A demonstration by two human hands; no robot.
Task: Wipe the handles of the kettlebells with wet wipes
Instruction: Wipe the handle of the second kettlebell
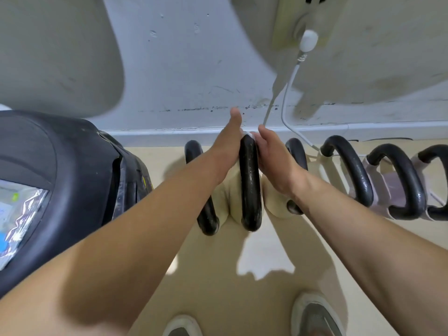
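Observation:
A row of kettlebells with black handles stands on the floor along the wall. My hands flank the black handle (250,180) of a cream kettlebell in the middle. My left hand (229,144) lies flat against the handle's left side, fingers straight and pointing at the wall. My right hand (271,154) is on the handle's right side and pinches a small white wet wipe (249,135) against the top far end of the handle. Most of the wipe is hidden by my fingers.
Another black handle (202,190) stands just left, and several more (351,170) run to the right with pale bodies. A white charger cable (288,103) hangs from a wall socket (308,20) down behind them. A black bin (60,180) fills the left side. My shoes (315,316) are below.

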